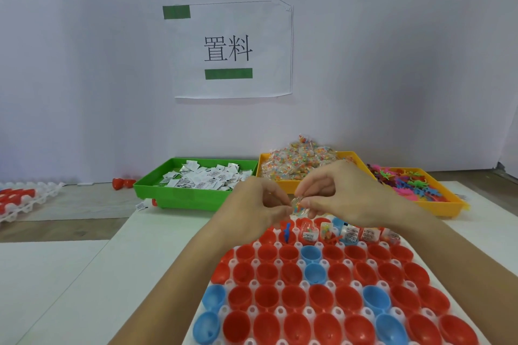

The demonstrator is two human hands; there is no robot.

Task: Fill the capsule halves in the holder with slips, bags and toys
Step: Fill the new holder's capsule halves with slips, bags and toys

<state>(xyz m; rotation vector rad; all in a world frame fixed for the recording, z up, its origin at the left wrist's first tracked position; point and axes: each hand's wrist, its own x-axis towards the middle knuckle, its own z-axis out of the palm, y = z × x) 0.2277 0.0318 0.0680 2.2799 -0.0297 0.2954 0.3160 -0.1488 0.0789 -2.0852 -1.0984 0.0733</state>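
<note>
Above the far row of the white plastic holder (330, 245), I am holding a small clear plastic bag of coloured beads (300, 207) between both hands: my left hand (259, 206) is pinching its nine o'clock edge, my right hand (339, 190) is pinching its three o'clock edge, fingers curled on the film. To do this well, I am judging that the bag needs folding small, then lowering straight into a red plastic capsule half (288, 235) that is lacking one, keeping clear of the blue toy figure (286, 230) standing at ten o'clock of the holder. At twelve o'clock on the white tabletop (145, 235) are sitting a green tray of white paper slips (193, 196), an orange tray of bead bags (297, 186) and an orange tray of bright plastic toys (431, 206). On the pale wall (84, 64) is hanging a printed paper sign (232, 50).
</note>
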